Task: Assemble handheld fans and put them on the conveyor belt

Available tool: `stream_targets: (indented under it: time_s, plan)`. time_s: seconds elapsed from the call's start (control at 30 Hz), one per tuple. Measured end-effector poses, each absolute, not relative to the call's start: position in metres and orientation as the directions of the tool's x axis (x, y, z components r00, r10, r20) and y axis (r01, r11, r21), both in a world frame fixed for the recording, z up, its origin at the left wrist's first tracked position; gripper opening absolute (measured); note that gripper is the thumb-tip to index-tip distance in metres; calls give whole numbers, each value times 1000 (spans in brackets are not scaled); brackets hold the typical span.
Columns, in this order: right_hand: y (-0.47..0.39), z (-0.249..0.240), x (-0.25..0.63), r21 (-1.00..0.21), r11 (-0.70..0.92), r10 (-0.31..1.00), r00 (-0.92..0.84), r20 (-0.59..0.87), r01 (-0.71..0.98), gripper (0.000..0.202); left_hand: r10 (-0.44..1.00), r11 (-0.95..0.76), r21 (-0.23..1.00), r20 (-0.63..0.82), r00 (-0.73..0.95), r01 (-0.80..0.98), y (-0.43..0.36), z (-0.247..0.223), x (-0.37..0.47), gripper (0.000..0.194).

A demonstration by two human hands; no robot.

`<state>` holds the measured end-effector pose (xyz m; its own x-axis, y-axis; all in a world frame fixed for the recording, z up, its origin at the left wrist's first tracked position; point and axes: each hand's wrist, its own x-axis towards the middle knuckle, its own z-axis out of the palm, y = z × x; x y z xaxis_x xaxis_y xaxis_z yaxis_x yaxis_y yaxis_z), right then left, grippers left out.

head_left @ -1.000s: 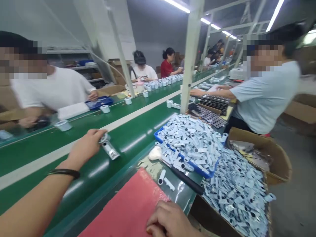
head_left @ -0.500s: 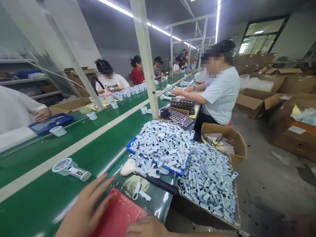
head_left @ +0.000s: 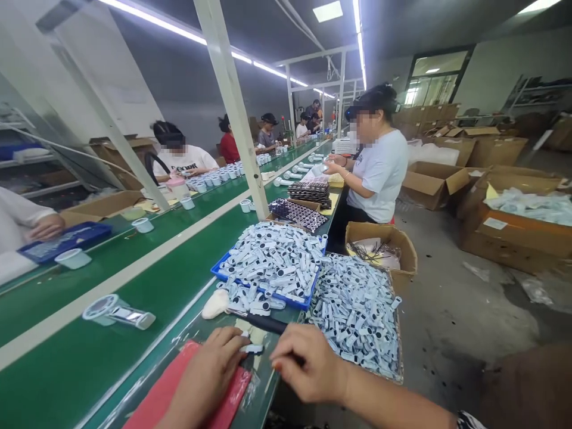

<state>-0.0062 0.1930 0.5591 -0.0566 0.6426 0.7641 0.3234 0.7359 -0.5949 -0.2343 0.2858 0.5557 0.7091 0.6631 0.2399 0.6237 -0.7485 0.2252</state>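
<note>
My left hand (head_left: 214, 369) reaches over a red pad (head_left: 179, 381), its fingers curled down on a small pale blue plastic part (head_left: 254, 348) at the table edge. To its right, my right hand (head_left: 308, 363) is in the air with fingers bent together; whether anything is between them is hidden. A black-handled tool (head_left: 263, 322) lies just beyond both hands, beside a whitish lump (head_left: 215, 304). Farther out, a blue tray (head_left: 306, 302) is heaped with pale blue parts (head_left: 272, 256). A white and clear assembled piece (head_left: 118, 313) lies on the green belt at the left.
A large carton (head_left: 400, 357) full of similar parts stands right of the table. White posts (head_left: 232, 113) rise beside the green belt (head_left: 170, 286). A co-worker (head_left: 379, 161) stands at the right, others sit across. White cups (head_left: 74, 258) line the far side.
My left hand has moved right from beside the red pad onto the small part. My right hand has lifted off the pad toward the right. The view has shifted to the right.
</note>
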Motion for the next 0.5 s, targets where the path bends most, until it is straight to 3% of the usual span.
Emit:
stream_targets:
  time_s: [0.1, 0.27, 0.5]
  plan:
    - [199, 577, 42, -644, 644, 668, 108, 736, 413, 19, 654, -755, 257, 343, 674, 603, 290, 551, -241, 37]
    - [248, 570, 122, -869, 234, 726, 515, 455, 437, 40, 656, -742, 244, 458, 600, 625, 299, 542, -259, 41]
    - [338, 555, 174, -909, -70, 824, 538, 179, 411, 52, 594, -775, 185, 538, 598, 604, 293, 537, -263, 32]
